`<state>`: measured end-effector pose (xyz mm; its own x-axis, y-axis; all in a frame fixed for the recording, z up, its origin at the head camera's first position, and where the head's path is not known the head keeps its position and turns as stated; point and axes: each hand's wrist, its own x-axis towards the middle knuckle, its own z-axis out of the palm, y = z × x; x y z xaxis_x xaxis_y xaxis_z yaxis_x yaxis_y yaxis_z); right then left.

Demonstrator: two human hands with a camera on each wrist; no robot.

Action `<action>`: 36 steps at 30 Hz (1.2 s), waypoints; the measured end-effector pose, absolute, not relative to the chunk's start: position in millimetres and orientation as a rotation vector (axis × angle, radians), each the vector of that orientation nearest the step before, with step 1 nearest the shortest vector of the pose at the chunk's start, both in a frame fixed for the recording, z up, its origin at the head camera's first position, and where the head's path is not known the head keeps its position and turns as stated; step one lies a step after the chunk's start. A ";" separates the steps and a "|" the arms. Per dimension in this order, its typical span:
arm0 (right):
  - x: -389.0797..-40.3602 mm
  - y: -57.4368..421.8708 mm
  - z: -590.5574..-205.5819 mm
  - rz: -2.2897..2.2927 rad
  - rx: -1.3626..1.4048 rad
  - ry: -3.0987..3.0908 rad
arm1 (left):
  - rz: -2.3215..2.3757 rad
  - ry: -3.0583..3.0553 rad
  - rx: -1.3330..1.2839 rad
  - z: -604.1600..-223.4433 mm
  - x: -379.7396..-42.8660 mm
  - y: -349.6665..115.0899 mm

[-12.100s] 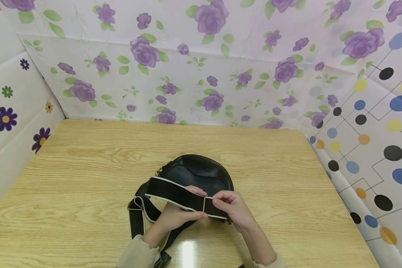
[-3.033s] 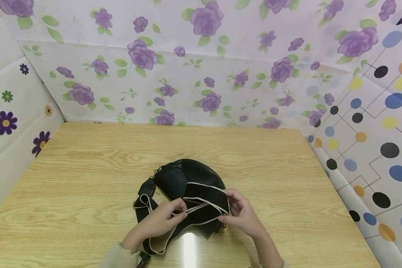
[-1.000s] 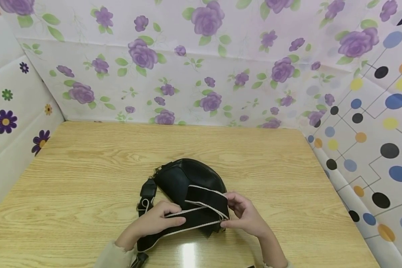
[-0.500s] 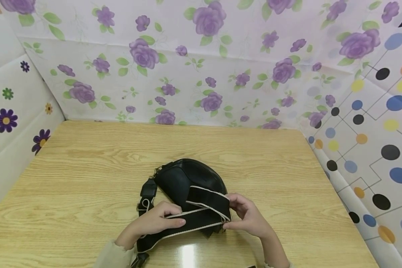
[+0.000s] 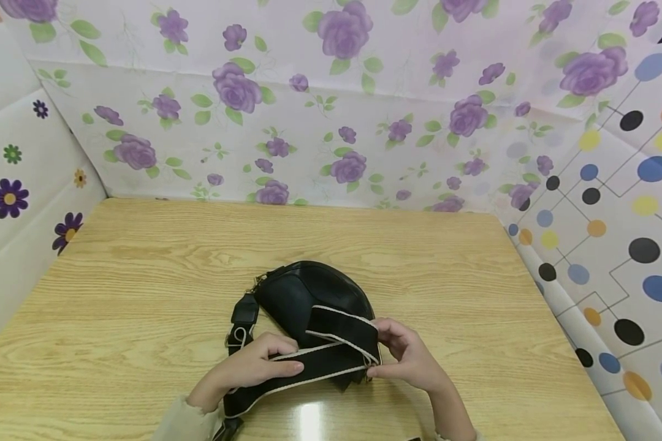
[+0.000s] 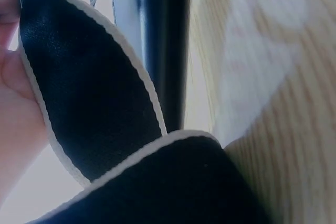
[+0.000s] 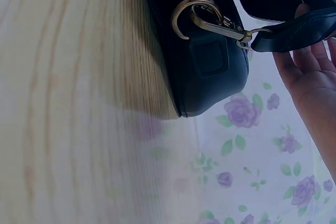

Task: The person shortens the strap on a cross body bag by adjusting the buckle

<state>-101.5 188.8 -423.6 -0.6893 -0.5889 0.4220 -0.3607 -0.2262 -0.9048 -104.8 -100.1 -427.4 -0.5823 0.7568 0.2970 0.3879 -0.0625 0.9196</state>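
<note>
A black half-moon shoulder bag (image 5: 287, 300) lies on the table. Its wide black strap (image 5: 331, 361), edged in cream, folds back over itself across the bag's near side. My left hand (image 5: 254, 367) pinches the lower run of the strap between thumb and fingers. At the bag's right end, my right hand (image 5: 405, 355) holds the strap where it folds. The right wrist view shows a brass swivel clasp (image 7: 218, 27) hooked to a ring on the bag, with a leather strap tab (image 7: 294, 32) against the right fingers. The left fingertips are partly hidden behind the strap.
The strap's other leather tab (image 5: 245, 309) and a bunched loop of strap lie at the bag's left. A dark end piece (image 5: 228, 427) sits near the table's front edge. Flowered sheets (image 5: 309, 122) line the back of the wooden table (image 5: 143, 275).
Earlier, both hands held the strap raised at a slider, then spread a loop of it. The left hand has since moved left, drawing the lower run straighter. In the last second hardly anything moves.
</note>
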 end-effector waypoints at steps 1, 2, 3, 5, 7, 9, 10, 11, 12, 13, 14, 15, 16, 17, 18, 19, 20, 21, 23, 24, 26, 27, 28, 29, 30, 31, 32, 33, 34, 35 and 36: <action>-101.6 188.9 -423.7 -2.036 -1.151 1.839 | 1.685 1.906 1.232 -426.7 -104.5 -99.9; -101.5 189.0 -423.9 -2.037 -1.151 1.841 | 1.687 1.902 1.234 -425.4 -104.1 -99.8; -101.5 189.3 -424.1 -2.040 -1.151 1.842 | 1.687 1.898 1.237 -423.5 -103.6 -99.6; -101.2 189.9 -424.6 -2.044 -1.153 1.846 | 1.693 1.884 1.238 -416.9 -101.9 -99.1; -100.8 190.8 -425.2 -2.047 -1.147 1.848 | 1.699 1.871 1.236 -409.2 -99.9 -98.7; -100.5 191.5 -425.8 -2.050 -1.134 1.848 | 1.702 1.860 1.239 -402.5 -98.2 -98.2; -100.4 191.8 -426.1 -2.051 -1.128 1.847 | 1.703 1.855 1.241 -400.3 -97.7 -98.0; -100.3 192.1 -426.3 -2.052 -1.125 1.847 | 1.703 1.851 1.243 -399.5 -97.6 -97.9; -100.3 192.3 -426.4 -2.053 -1.118 1.846 | 1.701 1.850 1.241 -400.5 -97.8 -97.9; -100.2 192.4 -426.6 -2.055 -1.113 1.845 | 1.697 1.852 1.246 -403.2 -98.7 -98.3; -100.2 192.5 -426.9 -2.057 -1.111 1.845 | 1.695 1.853 1.245 -406.9 -99.7 -99.0; -100.2 192.5 -427.2 -2.059 -1.115 1.844 | 1.691 1.854 1.247 -411.1 -100.6 -99.9; -100.2 192.7 -427.4 -2.060 -1.116 1.842 | 1.685 1.857 1.240 -414.7 -101.4 -100.6; -100.4 192.8 -427.7 -2.059 -1.118 1.844 | 1.682 1.855 1.234 -417.5 -102.2 -101.1; -100.4 193.0 -427.9 -2.057 -1.115 1.849 | 1.678 1.860 1.237 -420.3 -103.1 -101.8; -100.5 193.2 -428.3 -2.056 -1.111 1.855 | 1.675 1.862 1.243 -422.5 -104.1 -102.5; -100.7 193.4 -428.6 -2.055 -1.110 1.861 | 1.674 1.863 1.243 -423.4 -104.5 -102.7; -100.9 193.6 -428.9 -2.054 -1.108 1.865 | 1.673 1.861 1.240 -423.7 -104.7 -102.7; -101.3 193.9 -429.1 -2.053 -1.103 1.872 | 1.674 1.860 1.227 -423.6 -105.0 -102.6; -101.4 194.0 -429.2 -2.053 -1.100 1.872 | 1.673 1.862 1.215 -424.1 -105.1 -102.8; -101.6 194.2 -429.3 -2.053 -1.103 1.867 | 1.669 1.866 1.210 -424.0 -104.7 -102.9; -101.6 194.4 -429.4 -2.053 -1.106 1.866 | 1.668 1.866 1.215 -423.8 -104.5 -103.3; -101.7 194.7 -429.4 -2.054 -1.105 1.865 | 1.667 1.870 1.215 -423.6 -104.2 -103.7; -101.6 195.0 -429.3 -2.052 -1.107 1.865 | 1.667 1.873 1.209 -423.1 -104.0 -104.3; -101.6 195.3 -429.3 -2.052 -1.106 1.864 | 1.664 1.880 1.231 -422.9 -104.0 -104.6; -101.5 195.5 -429.3 -2.051 -1.108 1.864 | 1.663 1.887 1.248 -422.5 -103.8 -105.0; -101.5 195.7 -429.3 -2.050 -1.109 1.864 | 1.663 1.889 1.253 -422.1 -103.6 -105.4; -101.4 195.9 -429.4 -2.051 -1.107 1.864 | 1.666 1.885 1.243 -421.8 -103.3 -105.8; -101.4 195.9 -429.3 -2.051 -1.104 1.863 | 1.667 1.884 1.235 -421.0 -102.9 -106.0; -101.3 195.9 -429.3 -2.050 -1.104 1.862 | 1.668 1.881 1.235 -421.0 -102.7 -106.2; -101.2 195.8 -429.2 -2.051 -1.101 1.862 | 1.669 1.878 1.244 -420.7 -102.6 -106.3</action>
<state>-101.2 195.8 -429.2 -0.7159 -0.5686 0.4052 -0.3487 -0.2116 -0.9130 -102.6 -106.3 -420.7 -0.5607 0.7751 0.2912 0.3805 -0.0712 0.9221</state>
